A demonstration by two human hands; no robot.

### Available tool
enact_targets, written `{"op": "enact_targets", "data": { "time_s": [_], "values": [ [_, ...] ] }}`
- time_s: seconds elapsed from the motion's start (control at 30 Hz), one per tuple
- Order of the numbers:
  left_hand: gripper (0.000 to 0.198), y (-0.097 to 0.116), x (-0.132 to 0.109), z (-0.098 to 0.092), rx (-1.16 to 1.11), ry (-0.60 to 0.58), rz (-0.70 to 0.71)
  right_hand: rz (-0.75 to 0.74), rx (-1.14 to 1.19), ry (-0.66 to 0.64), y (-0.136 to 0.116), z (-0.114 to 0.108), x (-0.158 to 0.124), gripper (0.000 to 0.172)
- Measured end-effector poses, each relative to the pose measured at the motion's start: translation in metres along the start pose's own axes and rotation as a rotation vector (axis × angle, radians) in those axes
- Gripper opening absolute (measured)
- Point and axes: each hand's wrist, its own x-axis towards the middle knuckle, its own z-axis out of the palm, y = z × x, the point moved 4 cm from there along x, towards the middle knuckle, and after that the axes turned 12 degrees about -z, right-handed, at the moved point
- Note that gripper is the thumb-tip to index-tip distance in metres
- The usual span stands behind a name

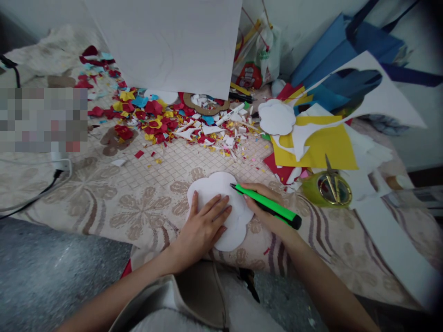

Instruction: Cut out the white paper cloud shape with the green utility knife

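A white scalloped paper shape (224, 184) lies on the patterned tablecloth near the front edge. Spread over its left part is my left hand (204, 226), fingers apart and pressing it flat. My right hand (263, 205) is closed around a green and black utility knife (273, 204) at the right side of the shape. The knife's tip points left and rests on or just above the upper part of the paper; which of the two I cannot tell.
Coloured paper scraps (159, 120) lie behind the hands below a white board (173, 41). At right are a smaller white scalloped shape (277, 117), yellow paper (318, 143), scissors (331, 180) on a tape roll (311, 188), and a blue bag (325, 50). Cables lie at left.
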Motion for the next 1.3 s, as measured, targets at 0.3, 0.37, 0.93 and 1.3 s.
{"op": "enact_targets", "data": {
  "time_s": [0.3, 0.37, 0.93, 1.3],
  "values": [
    [0.039, 0.001, -0.001, 0.001, -0.003, 0.006, -0.014, 0.066, -0.076, 0.025, 0.0, -0.006, -0.005, 0.02],
    [0.039, 0.001, -0.001, 0.001, -0.005, 0.007, -0.011, 0.067, -0.076, 0.026, -0.001, -0.006, -0.004, 0.021],
    [0.039, 0.001, 0.0, 0.002, -0.013, 0.016, -0.009, 0.133, -0.116, 0.031, -0.001, -0.002, -0.008, 0.021],
    [0.039, 0.0, 0.0, 0.003, -0.011, 0.023, -0.013, 0.031, -0.076, -0.013, -0.008, 0.004, -0.001, 0.018]
  ]
}}
